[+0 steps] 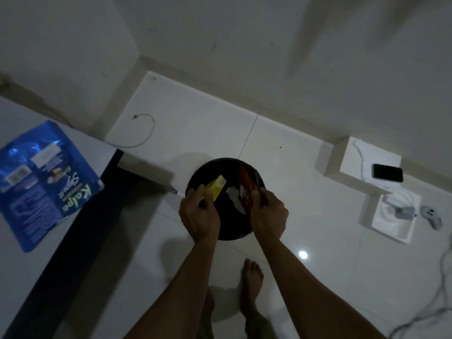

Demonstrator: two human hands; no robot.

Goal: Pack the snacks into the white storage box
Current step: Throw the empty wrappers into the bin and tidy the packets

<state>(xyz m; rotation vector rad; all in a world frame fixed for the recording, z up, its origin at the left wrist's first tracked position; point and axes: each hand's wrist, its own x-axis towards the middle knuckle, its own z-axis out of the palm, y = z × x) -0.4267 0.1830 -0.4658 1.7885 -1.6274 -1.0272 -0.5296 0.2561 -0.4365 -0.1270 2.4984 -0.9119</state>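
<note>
My left hand (199, 214) holds a small yellow packet (216, 188) over a round black bin (225, 172) on the floor. My right hand (267, 211) grips a dark red wrapper (247, 184) over the same bin. Something white (234, 198) lies inside the bin between my hands. A large blue snack bag (41, 182) lies flat on the white table (24, 277) at the left, well away from both hands. No white storage box is in view.
The floor is white tile (195, 133). A white low step at the right carries a black phone (387, 172) and a cable. A white tray with a charger (395, 214) and a grey controller (431, 215) lie beside it. My bare foot (252, 285) is below the bin.
</note>
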